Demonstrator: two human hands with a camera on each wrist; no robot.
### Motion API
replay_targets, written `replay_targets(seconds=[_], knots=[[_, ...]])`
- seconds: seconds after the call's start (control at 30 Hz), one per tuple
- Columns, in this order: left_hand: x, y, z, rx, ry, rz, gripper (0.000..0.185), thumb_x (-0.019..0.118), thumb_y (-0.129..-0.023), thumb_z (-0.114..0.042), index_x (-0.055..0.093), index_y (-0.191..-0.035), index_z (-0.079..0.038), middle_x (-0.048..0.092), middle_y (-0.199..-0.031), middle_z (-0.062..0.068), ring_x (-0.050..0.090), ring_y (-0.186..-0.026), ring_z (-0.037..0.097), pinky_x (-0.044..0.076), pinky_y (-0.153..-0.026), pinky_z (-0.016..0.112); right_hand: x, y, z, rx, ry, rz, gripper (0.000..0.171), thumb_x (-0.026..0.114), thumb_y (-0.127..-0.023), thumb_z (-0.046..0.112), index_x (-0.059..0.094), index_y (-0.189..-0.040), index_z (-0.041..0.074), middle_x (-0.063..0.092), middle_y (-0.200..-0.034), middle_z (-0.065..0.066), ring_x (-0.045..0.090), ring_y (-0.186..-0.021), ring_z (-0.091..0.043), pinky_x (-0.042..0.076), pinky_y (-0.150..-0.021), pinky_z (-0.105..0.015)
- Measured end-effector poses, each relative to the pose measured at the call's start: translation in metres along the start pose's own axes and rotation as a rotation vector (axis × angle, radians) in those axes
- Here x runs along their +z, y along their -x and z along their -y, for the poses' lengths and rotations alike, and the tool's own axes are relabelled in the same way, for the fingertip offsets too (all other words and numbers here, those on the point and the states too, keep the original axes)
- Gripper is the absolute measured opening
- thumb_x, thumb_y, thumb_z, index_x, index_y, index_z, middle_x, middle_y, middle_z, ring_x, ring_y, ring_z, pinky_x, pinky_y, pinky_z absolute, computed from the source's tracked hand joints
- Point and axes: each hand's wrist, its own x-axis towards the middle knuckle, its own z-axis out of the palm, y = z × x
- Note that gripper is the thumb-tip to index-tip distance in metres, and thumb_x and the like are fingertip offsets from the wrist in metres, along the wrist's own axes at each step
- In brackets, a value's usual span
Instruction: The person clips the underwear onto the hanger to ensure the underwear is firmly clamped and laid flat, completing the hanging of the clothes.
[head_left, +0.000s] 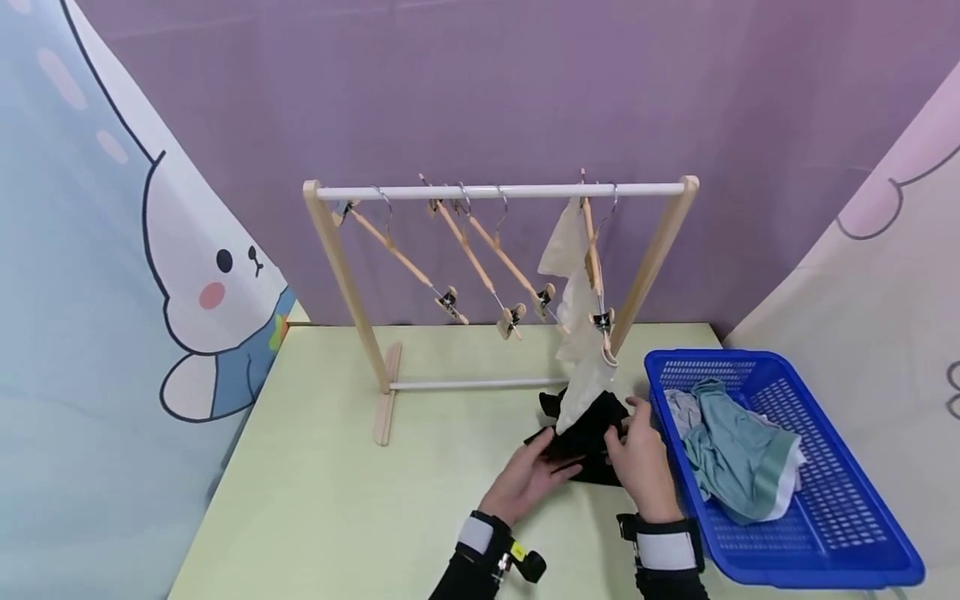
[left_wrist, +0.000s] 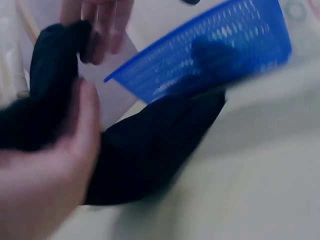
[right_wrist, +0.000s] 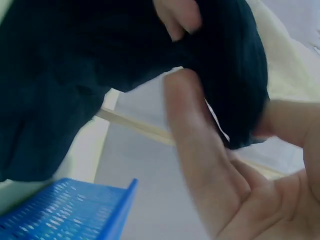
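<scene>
A black garment (head_left: 592, 429), bunched so its kind cannot be told, is held between both hands just above the table. My left hand (head_left: 525, 479) grips its near left side, thumb over the cloth and fingers beneath. On the other side my right hand (head_left: 641, 458) pinches the cloth's edge between thumb and fingers; the right wrist view shows the black fabric (right_wrist: 230, 75) passing between them. Right behind the hands, a white garment (head_left: 588, 392) hangs from a wooden clip hanger (head_left: 592, 250), its lower end overlapping the black one.
A wooden rack with a white rail (head_left: 495, 192) stands at the table's back. Several more clip hangers (head_left: 408, 265) hang on it. To the right, a blue basket (head_left: 862, 533) holds a green garment (head_left: 738, 454) and a grey one (head_left: 682, 410).
</scene>
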Motion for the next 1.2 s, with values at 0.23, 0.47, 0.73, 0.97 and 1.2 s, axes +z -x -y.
replay_targets(seconds=[0.23, 0.47, 0.73, 0.97, 1.2], knots=[[-0.008, 0.025, -0.037, -0.069, -0.525, -0.217, 0.042, 0.042, -0.108, -0.030, 0.052, -0.130, 0.005, 0.073, -0.102, 0.021, 0.074, -0.086, 0.031, 0.057, -0.083, 0.036, 0.013, 0.003, -0.008, -0.109, 0.104, 0.087, 0.046, 0.071, -0.093, 0.026, 0.055, -0.126, -0.001, 0.066, -0.084, -0.006, 0.058, -0.065, -0.015, 0.046, -0.057, -0.034], [-0.013, 0.049, -0.103, -0.167, -1.453, -0.041, 0.039, 0.046, -0.106, -0.027, 0.056, -0.127, 0.005, 0.065, -0.117, 0.019, 0.065, -0.104, 0.030, 0.050, -0.091, 0.041, 0.027, 0.008, -0.007, -0.182, 0.013, 0.182, 0.014, 0.072, -0.093, 0.029, 0.071, -0.092, 0.015, 0.069, -0.083, 0.006, 0.064, -0.074, -0.007, 0.054, -0.069, -0.031], [0.000, 0.051, -0.152, 0.019, -1.819, -0.064, 0.024, 0.047, -0.106, -0.017, 0.064, -0.109, -0.001, 0.068, -0.104, 0.015, 0.066, -0.103, 0.033, 0.051, -0.090, 0.046, 0.051, 0.003, 0.014, -0.333, -0.107, 0.292, 0.005, 0.068, -0.095, 0.018, 0.070, -0.096, 0.013, 0.069, -0.088, 0.008, 0.063, -0.079, -0.004, 0.054, -0.071, -0.026], [0.014, 0.050, -0.187, 0.248, -1.808, 0.063, 0.023, 0.054, -0.102, -0.006, 0.067, -0.121, -0.004, 0.070, -0.118, 0.010, 0.064, -0.113, 0.024, 0.049, -0.098, 0.039, 0.054, -0.014, 0.045, -0.467, -0.170, 0.277, 0.039, 0.070, -0.094, 0.016, 0.058, -0.130, 0.007, 0.063, -0.118, -0.004, 0.063, -0.103, -0.021, 0.054, -0.084, -0.041], [0.019, 0.054, -0.209, 0.409, -1.776, 0.100, 0.024, 0.059, -0.099, -0.005, 0.070, -0.120, -0.011, 0.072, -0.111, 0.002, 0.066, -0.106, 0.016, 0.051, -0.094, 0.033, 0.053, -0.028, 0.074, -0.602, -0.128, 0.324, 0.051, 0.075, -0.090, 0.023, 0.055, -0.137, 0.017, 0.050, -0.142, -0.002, 0.038, -0.135, -0.023, 0.040, -0.106, -0.049]])
